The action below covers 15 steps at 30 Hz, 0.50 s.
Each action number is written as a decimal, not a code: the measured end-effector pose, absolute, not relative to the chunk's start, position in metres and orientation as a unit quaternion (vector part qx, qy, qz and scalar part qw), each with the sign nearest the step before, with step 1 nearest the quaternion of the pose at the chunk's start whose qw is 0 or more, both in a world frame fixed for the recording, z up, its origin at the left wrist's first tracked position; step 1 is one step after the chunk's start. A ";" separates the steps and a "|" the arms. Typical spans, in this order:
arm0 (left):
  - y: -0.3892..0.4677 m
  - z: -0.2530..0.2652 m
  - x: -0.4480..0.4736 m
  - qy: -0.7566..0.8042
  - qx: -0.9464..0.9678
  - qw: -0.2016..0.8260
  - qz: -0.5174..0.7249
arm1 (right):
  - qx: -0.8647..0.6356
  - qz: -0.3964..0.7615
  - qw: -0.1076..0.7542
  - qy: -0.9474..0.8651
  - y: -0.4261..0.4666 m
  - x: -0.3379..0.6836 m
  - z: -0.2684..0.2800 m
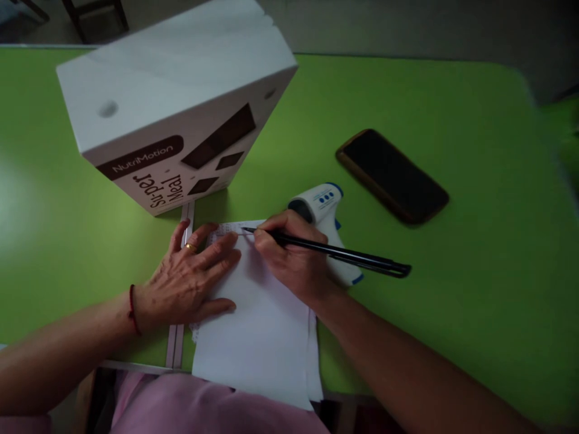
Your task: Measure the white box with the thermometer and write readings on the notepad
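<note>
White paper sheets [257, 337], loosely stacked, lie at the table's front edge and hang slightly over it. Some small writing shows along their top. My left hand [194, 274] lies flat on their left side with fingers spread, a ring on one finger and a red string at the wrist. In my right hand [294, 256] is a black pen [353, 254], its tip at the top of the paper near my left fingertips. Just behind my right hand lies a white and blue infrared thermometer [323, 205], its handle partly hidden by the hand.
A tall white box [181, 78] marked NutriMotion stands at the back left. To the right lies a dark smartphone [393, 175] in a brown case. A metal seam [175, 346] crosses the green table [474, 289]. Chair legs [97, 9] show beyond the far edge.
</note>
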<state>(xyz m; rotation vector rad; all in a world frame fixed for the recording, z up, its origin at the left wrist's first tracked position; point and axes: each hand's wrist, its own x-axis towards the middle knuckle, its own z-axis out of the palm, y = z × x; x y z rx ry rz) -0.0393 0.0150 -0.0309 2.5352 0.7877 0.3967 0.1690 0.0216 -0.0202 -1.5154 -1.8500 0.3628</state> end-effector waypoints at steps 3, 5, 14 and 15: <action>0.015 -0.031 -0.039 0.288 0.919 0.229 0.142 | -0.582 0.147 0.359 -0.715 0.022 0.170 -0.020; 0.015 -0.031 -0.039 0.289 0.918 0.232 0.142 | -0.584 0.146 0.363 -0.711 0.022 0.170 -0.020; 0.016 -0.030 -0.040 0.290 0.918 0.230 0.141 | -0.590 0.148 0.378 -0.698 0.022 0.171 -0.019; 0.016 -0.030 -0.040 0.291 0.918 0.230 0.142 | -0.588 0.147 0.382 -0.698 0.023 0.171 -0.019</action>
